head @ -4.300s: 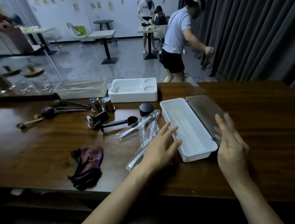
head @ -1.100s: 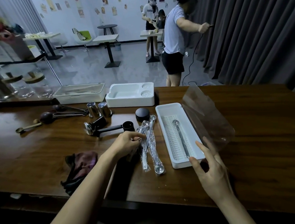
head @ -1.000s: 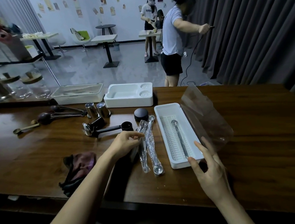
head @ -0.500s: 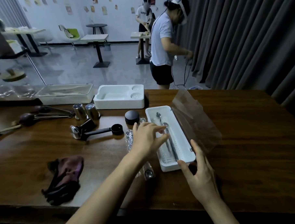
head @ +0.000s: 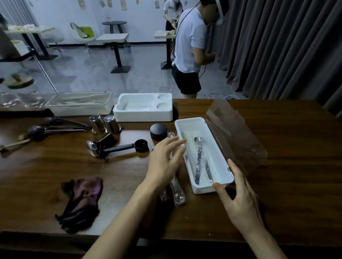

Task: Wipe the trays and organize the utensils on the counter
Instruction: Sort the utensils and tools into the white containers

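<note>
My left hand (head: 165,159) is loose and holds nothing. Its fingers spread over the wrapped spoons (head: 177,191) on the counter (head: 40,170), just beside the white tray (head: 203,189). My right hand (head: 239,200) is open too, with straight fingers at the tray's near end, propping the clear lid (head: 235,134), I think. If that hand slips, the lid may flop down onto my other fingers. The wrap looks slippery, so a spoon could slide out of a pinch. The light tray might skid on the counter's smooth, shiny wood. The tray is hard plastic, long, with a slotted floor and two spoons (head: 198,157) inside. The lid is thin and see-through. The purple cloth (head: 81,199) is soft and crumpled.
</note>
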Available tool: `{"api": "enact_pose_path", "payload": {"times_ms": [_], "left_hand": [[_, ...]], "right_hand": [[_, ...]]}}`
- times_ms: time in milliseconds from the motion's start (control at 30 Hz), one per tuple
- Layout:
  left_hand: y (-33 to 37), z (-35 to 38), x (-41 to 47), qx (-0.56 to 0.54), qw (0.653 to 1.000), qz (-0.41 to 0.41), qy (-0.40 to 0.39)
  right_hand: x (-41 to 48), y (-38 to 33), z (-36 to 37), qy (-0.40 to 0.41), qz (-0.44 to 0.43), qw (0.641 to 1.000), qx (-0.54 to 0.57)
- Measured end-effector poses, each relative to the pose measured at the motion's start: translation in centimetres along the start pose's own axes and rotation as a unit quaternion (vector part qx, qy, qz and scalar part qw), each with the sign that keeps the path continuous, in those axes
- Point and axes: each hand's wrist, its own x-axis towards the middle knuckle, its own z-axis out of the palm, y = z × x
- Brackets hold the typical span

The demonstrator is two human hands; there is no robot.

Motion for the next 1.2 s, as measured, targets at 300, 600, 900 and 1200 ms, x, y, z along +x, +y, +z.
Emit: {"api": "enact_pose_path", "payload": {"times_ms": [300, 600, 900, 1200], "left_hand": [[-3.4, -1.7, -1.3, 0.165, 0.983, -0.084, -0.010], [-3.0, -0.9, 0.9, 0.238, 0.965, -0.078, -0.079], [-1.7, -1.6, 1.6, 0.278, 0.944, -0.078, -0.159], [-1.8, -1.9, 0.8, 0.260, 0.953, -0.059, -0.147]], "right_hand": [[-0.1, -0.2, -0.1, -0.005, 0.001, 1.000, 0.000], [-0.3, 0.6, 0.1, 0.007, -0.011, 1.000, -0.002], [-0.3, 0.9, 0.2, 0.005, -0.017, 1.000, 0.004], [-0.1, 0.8, 0.2, 0.010, -0.026, 1.000, -0.001]]}}
